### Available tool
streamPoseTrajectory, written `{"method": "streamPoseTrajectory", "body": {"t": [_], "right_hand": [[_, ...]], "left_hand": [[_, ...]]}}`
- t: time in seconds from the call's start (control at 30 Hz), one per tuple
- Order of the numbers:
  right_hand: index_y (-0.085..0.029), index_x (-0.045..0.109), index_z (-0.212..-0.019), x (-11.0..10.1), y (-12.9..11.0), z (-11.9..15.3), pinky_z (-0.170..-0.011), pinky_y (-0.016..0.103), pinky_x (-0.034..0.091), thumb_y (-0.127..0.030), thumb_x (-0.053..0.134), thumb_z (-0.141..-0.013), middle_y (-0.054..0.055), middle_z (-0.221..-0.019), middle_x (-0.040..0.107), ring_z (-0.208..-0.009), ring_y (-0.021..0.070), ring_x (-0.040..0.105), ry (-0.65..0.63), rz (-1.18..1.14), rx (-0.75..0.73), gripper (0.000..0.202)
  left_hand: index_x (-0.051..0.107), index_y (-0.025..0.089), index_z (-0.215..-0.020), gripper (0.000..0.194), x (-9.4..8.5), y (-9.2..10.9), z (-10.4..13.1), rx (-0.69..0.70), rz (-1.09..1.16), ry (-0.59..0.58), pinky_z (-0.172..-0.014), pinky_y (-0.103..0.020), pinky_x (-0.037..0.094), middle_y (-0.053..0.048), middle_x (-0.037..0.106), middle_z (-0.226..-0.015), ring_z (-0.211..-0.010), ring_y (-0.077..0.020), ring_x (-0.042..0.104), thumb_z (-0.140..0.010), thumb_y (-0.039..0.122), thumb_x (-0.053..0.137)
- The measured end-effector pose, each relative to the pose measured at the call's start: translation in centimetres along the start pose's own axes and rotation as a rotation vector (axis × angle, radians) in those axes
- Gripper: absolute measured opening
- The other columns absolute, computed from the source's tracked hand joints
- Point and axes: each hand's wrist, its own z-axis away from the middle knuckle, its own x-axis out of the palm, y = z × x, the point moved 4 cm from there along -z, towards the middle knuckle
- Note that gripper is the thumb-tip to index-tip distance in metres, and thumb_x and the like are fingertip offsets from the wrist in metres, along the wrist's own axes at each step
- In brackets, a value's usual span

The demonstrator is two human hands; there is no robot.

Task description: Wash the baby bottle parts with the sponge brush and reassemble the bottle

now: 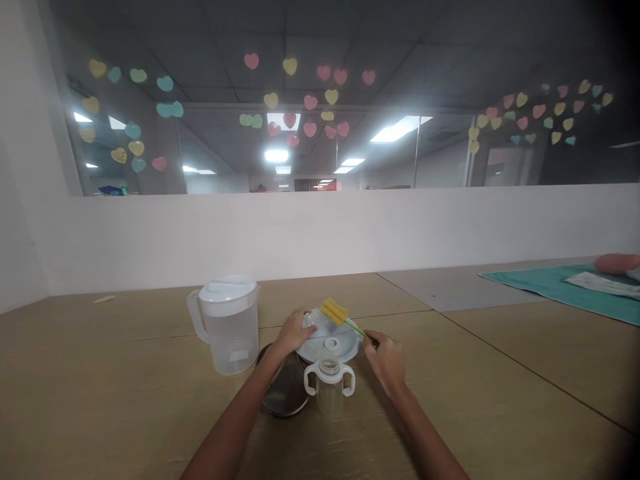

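Observation:
My right hand (387, 360) is closed round the green handle of a bottle brush (335, 312), whose yellow sponge head points up and left. My left hand (296, 332) has its fingers and thumb on a clear, dome-like cap (315, 321) over a pale plate (313, 350). The sponge head is beside that cap, and whether they touch I cannot tell. On the plate's near side is a small white bottle top (333, 345). In front of it a clear baby bottle (330, 393) with two white handles stands upright and uncapped.
Left of my left forearm stands a clear pitcher (233, 337) with a white lid. A dark round tray (286, 393) lies partly under that forearm. At far right is a teal cloth (540, 283) with a reddish object (617, 263) on it. A white wall (310, 233) bounds the table.

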Motion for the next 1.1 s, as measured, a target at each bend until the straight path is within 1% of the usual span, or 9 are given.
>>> {"method": "streamPoseTrajectory", "body": {"t": [0.2, 0.3, 0.43, 0.5, 0.63, 0.73, 0.83, 0.97, 1.1], "right_hand": [[-0.020, 0.072, -0.082, 0.1, -0.7, 0.5, -0.052, 0.021, 0.038, -0.016, 0.042, -0.074, 0.002, -0.070, 0.068, -0.060, 0.0131, 0.060, 0.083, -0.093, -0.209, 0.031], [-0.018, 0.071, -0.084, -0.2, -1.5, 1.1, -0.058, 0.020, 0.042, -0.014, 0.041, -0.075, 0.003, -0.070, 0.067, -0.063, 0.0119, 0.060, 0.187, -0.154, -0.378, 0.031], [-0.019, 0.071, -0.086, -0.8, -1.9, 1.4, -0.065, 0.020, 0.044, -0.014, 0.044, -0.077, 0.003, -0.077, 0.068, -0.069, 0.0113, 0.060, 0.318, -0.163, -0.475, 0.028], [-0.020, 0.071, -0.086, -0.9, -1.9, 1.4, -0.064, 0.020, 0.043, -0.016, 0.047, -0.077, 0.003, -0.078, 0.067, -0.070, 0.0109, 0.060, 0.337, -0.131, -0.491, 0.026], [-0.021, 0.071, -0.085, -0.6, -2.0, 1.1, -0.062, 0.021, 0.041, -0.016, 0.048, -0.075, 0.002, -0.077, 0.066, -0.068, 0.0111, 0.058, 0.300, -0.049, -0.487, 0.025], [-0.021, 0.071, -0.086, -0.6, -1.5, 0.7, -0.060, 0.020, 0.039, -0.014, 0.047, -0.075, 0.002, -0.078, 0.067, -0.067, 0.0107, 0.057, 0.338, -0.047, -0.352, 0.028], [-0.020, 0.071, -0.087, -0.7, -1.0, 0.4, -0.059, 0.020, 0.037, -0.015, 0.045, -0.075, 0.001, -0.078, 0.067, -0.065, 0.0106, 0.057, 0.362, -0.066, -0.262, 0.029], [-0.019, 0.071, -0.086, -0.5, -1.0, 0.4, -0.057, 0.021, 0.036, -0.015, 0.044, -0.075, 0.002, -0.078, 0.067, -0.065, 0.0114, 0.057, 0.342, -0.042, -0.293, 0.029], [-0.020, 0.071, -0.086, -0.5, -1.1, 0.4, -0.058, 0.021, 0.037, -0.014, 0.043, -0.074, 0.002, -0.079, 0.067, -0.066, 0.0118, 0.058, 0.335, -0.039, -0.301, 0.031]], "left_hand": [[0.051, 0.016, -0.117, 0.038, -3.2, 1.5, 0.1, 0.075, 0.252, 0.053, -0.080, -0.026, 0.047, -0.009, 0.059, -0.112, -0.092, -0.0169, 0.060, -0.080, 0.029, 0.053], [0.055, 0.016, -0.113, 0.039, -3.2, 2.4, 0.6, 0.088, 0.278, 0.042, -0.074, -0.024, 0.048, -0.009, 0.060, -0.109, -0.088, -0.0166, 0.061, -0.082, 0.038, 0.051], [0.059, 0.014, -0.104, 0.045, -2.6, 3.7, 1.4, 0.082, 0.220, -0.035, -0.058, -0.022, 0.048, -0.007, 0.065, -0.088, -0.063, -0.0131, 0.060, -0.089, 0.047, 0.030], [0.059, 0.015, -0.103, 0.044, -3.4, 3.9, 1.5, 0.066, 0.138, -0.010, -0.065, -0.024, 0.049, -0.007, 0.064, -0.088, -0.068, -0.0149, 0.061, -0.089, 0.046, 0.031], [0.051, 0.016, -0.118, 0.037, -6.6, 3.2, 1.9, 0.021, -0.112, 0.110, -0.099, -0.034, 0.033, -0.012, 0.051, -0.120, -0.113, -0.0239, 0.046, -0.081, 0.023, 0.051], [0.056, 0.016, -0.112, 0.042, -8.2, 1.6, 2.5, -0.039, -0.278, 0.087, -0.101, -0.036, 0.030, -0.013, 0.049, -0.120, -0.114, -0.0254, 0.044, -0.071, 0.005, 0.052], [0.064, 0.019, -0.093, 0.040, -7.7, -0.3, 2.9, -0.078, -0.379, -0.037, -0.090, -0.031, 0.039, -0.008, 0.057, -0.105, -0.099, -0.0230, 0.054, -0.058, 0.000, 0.060], [0.067, 0.019, -0.074, 0.039, -5.8, -2.2, 2.7, -0.123, -0.455, -0.155, -0.078, -0.029, 0.044, -0.006, 0.064, -0.087, -0.088, -0.0249, 0.059, -0.042, -0.002, 0.070], [0.068, 0.023, -0.086, 0.056, -5.0, -2.5, 2.5, -0.131, -0.475, -0.192, -0.073, -0.031, 0.046, -0.008, 0.066, -0.091, -0.087, -0.0291, 0.061, -0.036, -0.003, 0.072]]}}
